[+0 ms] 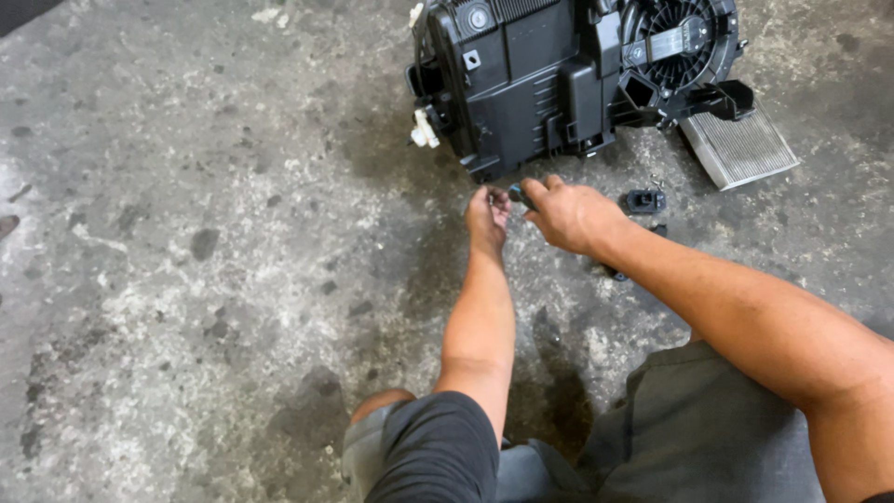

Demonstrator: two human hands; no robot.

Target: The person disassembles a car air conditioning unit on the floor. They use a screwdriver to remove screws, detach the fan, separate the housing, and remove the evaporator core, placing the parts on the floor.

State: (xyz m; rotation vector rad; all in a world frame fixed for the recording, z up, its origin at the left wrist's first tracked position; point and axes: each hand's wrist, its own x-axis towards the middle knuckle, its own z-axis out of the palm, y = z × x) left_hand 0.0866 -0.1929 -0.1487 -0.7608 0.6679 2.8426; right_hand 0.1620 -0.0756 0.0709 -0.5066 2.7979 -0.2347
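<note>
A large black plastic blower and heater housing [531,74] lies on the stained concrete floor [186,233], with a round fan wheel [675,42] at its right end. Just in front of its near edge, my left hand [487,216] reaches forward with the fingers curled down toward the floor; whether it holds anything small I cannot tell. My right hand [568,212] is beside it, fingers pinched on a small dark tool or part [518,195]. The two hands almost touch.
A finned metal heater core [740,147] lies to the right of the housing. A small black connector part [644,199] and other dark bits sit on the floor by my right wrist. White plugs [424,130] stick out at the housing's left side. My knees are at the bottom.
</note>
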